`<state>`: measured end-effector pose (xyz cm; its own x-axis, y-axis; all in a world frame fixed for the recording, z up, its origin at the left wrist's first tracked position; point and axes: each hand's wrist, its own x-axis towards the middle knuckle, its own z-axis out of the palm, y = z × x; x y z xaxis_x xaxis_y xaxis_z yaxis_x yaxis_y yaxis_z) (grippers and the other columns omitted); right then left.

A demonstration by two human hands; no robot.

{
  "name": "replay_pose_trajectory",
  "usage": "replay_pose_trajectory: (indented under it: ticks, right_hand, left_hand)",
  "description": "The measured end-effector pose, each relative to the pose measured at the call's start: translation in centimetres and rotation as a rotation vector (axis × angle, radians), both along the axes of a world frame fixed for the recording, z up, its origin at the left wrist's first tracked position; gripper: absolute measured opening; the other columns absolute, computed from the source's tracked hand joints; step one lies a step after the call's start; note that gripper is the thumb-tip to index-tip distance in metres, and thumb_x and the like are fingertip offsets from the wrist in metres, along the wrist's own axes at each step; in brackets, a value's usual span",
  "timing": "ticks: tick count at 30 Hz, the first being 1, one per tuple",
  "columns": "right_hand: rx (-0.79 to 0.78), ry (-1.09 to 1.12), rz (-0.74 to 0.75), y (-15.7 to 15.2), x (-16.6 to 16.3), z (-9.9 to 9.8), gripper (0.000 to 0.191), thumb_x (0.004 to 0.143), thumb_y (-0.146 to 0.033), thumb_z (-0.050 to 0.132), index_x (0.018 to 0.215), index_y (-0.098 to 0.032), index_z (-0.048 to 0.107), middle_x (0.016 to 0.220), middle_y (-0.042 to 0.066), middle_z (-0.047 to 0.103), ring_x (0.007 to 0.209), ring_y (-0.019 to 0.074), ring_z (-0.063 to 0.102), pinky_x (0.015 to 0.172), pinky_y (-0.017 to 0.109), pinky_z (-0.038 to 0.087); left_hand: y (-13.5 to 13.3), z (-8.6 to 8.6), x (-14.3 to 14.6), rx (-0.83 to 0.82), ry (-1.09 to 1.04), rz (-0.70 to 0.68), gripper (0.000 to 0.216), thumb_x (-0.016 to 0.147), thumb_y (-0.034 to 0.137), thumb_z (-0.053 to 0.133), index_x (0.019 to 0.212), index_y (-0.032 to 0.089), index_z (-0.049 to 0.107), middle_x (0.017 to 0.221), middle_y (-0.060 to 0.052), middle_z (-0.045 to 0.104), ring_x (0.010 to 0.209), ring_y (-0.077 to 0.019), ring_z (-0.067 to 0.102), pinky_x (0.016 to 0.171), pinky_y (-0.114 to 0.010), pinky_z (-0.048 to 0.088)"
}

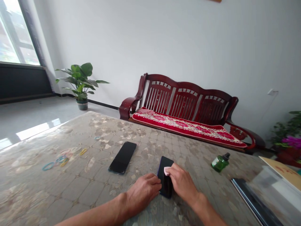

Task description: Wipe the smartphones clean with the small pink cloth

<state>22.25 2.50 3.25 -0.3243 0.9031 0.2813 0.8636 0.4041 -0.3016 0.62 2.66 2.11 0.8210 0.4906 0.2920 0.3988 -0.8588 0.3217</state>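
A dark smartphone (167,185) lies on the patterned tablecloth in front of me, its black screen facing up. My left hand (146,190) rests on the table with fingers curled together, their tips pressing on the phone's left edge. Pinched in my right hand (180,179) is a small pale pink cloth (167,170), held against the upper part of the screen. The rest of the cloth is hidden by my fingers. To the left lies a second, larger black smartphone (123,157), flat and untouched.
Several coloured rubber-band-like loops (61,160) lie on the table's left side. A green bottle with a black cap (220,162) stands at right, beside a dark-edged clear folder (255,201). Beyond the table (94,188) are a wooden bench (183,100) and a potted plant (82,81).
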Motion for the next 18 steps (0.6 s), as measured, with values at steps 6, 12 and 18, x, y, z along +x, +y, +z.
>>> replay_pose_trajectory:
  ticks: [6,12,18]
  right_hand:
    - [0.101,0.092,-0.137,3.5,0.3,-0.9,0.032,0.094,-0.016,0.040,0.087,-0.025,0.070,0.080,0.003,0.064,0.074,0.0167,0.059,0.071,0.025,0.044]
    - [0.053,0.040,-0.103,1.6,-0.2,-0.6,0.033,0.093,-0.015,0.039,0.081,-0.025,0.068,0.078,0.003,0.063,0.074,0.0166,0.060,0.069,0.025,0.042]
    - [0.001,0.044,0.051,-1.7,-0.7,-0.5,0.034,0.091,-0.007,0.036,0.089,-0.025,0.065,0.092,0.003,0.064,0.088,0.0160,0.061,0.077,0.024,0.042]
  left_hand:
    - [-0.1,0.0,0.1,0.047,0.044,0.000,0.020,0.099,0.018,0.047,0.083,0.019,0.057,0.091,-0.002,0.066,0.088,-0.0185,0.060,0.078,-0.028,0.046]
    - [0.0,-0.8,0.4,0.099,0.040,0.011,0.020,0.099,0.020,0.047,0.082,0.019,0.056,0.090,-0.002,0.065,0.086,-0.0191,0.060,0.076,-0.029,0.045]
    - [0.0,-0.9,0.6,0.120,0.025,0.007,0.019,0.098,0.017,0.050,0.080,0.019,0.056,0.087,-0.001,0.064,0.085,-0.0178,0.059,0.075,-0.028,0.044]
